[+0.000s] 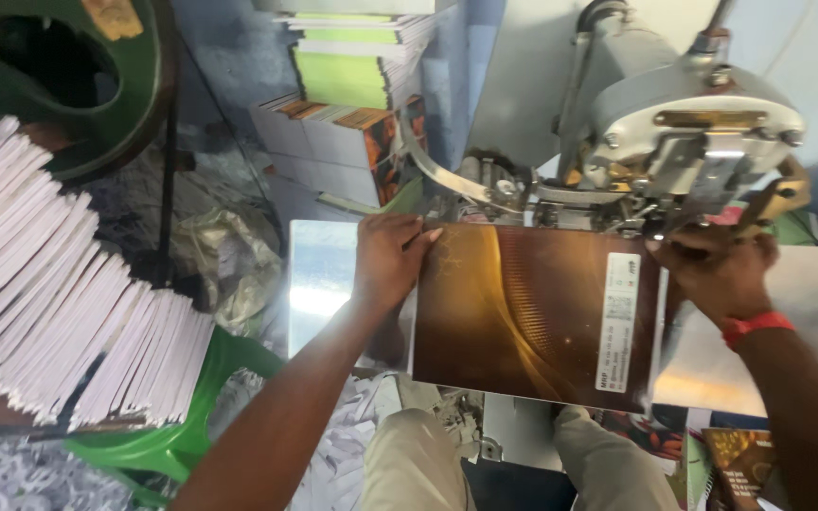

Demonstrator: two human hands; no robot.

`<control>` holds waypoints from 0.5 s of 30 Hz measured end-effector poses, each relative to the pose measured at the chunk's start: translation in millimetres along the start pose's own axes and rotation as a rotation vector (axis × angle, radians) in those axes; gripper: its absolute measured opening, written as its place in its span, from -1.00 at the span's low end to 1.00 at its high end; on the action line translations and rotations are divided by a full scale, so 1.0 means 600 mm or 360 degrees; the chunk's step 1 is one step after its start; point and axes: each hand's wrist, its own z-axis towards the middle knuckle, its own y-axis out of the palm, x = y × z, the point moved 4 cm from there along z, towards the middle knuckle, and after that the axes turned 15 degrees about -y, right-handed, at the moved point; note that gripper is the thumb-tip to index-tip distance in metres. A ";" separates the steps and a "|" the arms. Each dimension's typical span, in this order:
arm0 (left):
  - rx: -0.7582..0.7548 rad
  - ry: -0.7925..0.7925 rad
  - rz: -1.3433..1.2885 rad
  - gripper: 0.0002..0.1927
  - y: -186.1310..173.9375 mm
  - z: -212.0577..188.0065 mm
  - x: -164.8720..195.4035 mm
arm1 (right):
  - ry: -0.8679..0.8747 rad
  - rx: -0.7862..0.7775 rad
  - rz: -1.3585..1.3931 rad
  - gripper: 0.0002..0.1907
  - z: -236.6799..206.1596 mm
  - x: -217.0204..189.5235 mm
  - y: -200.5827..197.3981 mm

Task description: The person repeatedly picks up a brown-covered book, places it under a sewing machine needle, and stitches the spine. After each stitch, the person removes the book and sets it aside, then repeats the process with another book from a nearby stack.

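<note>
Stitching machine [684, 123], grey and heavy, is overhanging the far edge of the metal table [319, 274], and the work is sitting right under its head. Fanned white booklets [59, 303] are lying in a long leaning row along the left side, spines outward, propped over a green plastic chair [210, 378]; whether these are finished or waiting cannot be told. Stacks of booklets [352, 123] with orange-brown and green covers are standing beyond the table's far left corner, so a good share of the batch looks handled, by my reckoning, with this one in progress. Brown glossy booklet [523, 312] is lying flat across the middle of the table, its far edge tucked under the machine head. Left hand [388, 255] is pressing flat on the booklet's far left corner, fingers spread, pinning rather than gripping. Right hand [717, 270], with a red band at the wrist, is closing around the booklet's far right corner just beneath the head. White rectangular label [620, 322], tall and narrow with small dark print, is sitting near the cover's right edge. Paper trimmings [333, 454] are littering the floor below the table's near edge.
</note>
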 end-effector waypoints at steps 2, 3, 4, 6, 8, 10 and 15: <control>-0.0019 -0.0002 0.0000 -0.78 0.005 0.006 0.010 | -0.0034 0.0109 -0.0131 -0.66 0.001 0.003 0.008; -0.0055 -0.0005 -0.0014 -0.77 0.006 0.010 0.012 | 0.0004 0.0112 -0.0120 -0.67 0.000 0.008 0.007; -0.0097 -0.0008 -0.0019 -0.75 0.008 0.013 0.012 | 0.0048 0.0116 -0.0100 -0.67 -0.001 0.006 0.012; -0.0132 -0.0149 0.0020 -0.75 0.016 0.018 0.004 | 0.0164 0.0150 0.0154 -0.69 0.003 0.005 0.013; -0.0049 -0.0270 -0.0118 -0.81 0.022 0.017 -0.004 | 0.0185 0.0138 0.0035 -0.70 0.009 -0.007 0.005; 0.0052 -0.0313 -0.0122 -0.82 0.030 0.009 -0.011 | 0.0195 0.0118 0.0018 -0.71 0.011 -0.023 -0.005; 0.0268 -0.0117 0.0077 -0.83 0.045 -0.004 -0.015 | 0.0257 0.0047 0.0104 -0.75 0.026 -0.048 -0.028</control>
